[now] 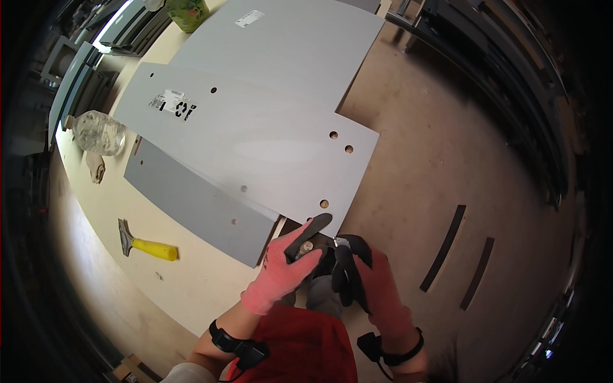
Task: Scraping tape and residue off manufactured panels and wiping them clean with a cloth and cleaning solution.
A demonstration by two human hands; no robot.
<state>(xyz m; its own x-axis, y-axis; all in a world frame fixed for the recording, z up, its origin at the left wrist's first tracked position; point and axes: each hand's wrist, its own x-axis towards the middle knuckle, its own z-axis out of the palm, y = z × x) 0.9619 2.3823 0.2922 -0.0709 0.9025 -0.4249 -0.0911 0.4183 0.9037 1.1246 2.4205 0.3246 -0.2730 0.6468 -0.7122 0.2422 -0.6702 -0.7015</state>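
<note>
A light grey panel (274, 140) with several round holes lies on top of other panels, its near corner pointing toward me. My left hand (287, 265), in a pink glove with dark fingers, lies at that corner. Its index finger stretches over the panel's edge, with the thumb held apart below. My right hand (367, 274), gloved alike, is closed just right of the corner. It pinches a small silver-coloured metal piece (341, 242) against the panel's edge; most of that piece is hidden by the fingers. A small round pale thing (307, 246) shows between my left thumb and index finger.
A darker grey panel (198, 198) lies partly underneath. On the pale table are a yellow-handled scraper (153, 248), a clear plastic bottle (99, 133) and a crumpled cloth (95, 168). Dark strips (444, 249) lie on the floor at right. Panels are racked at far right.
</note>
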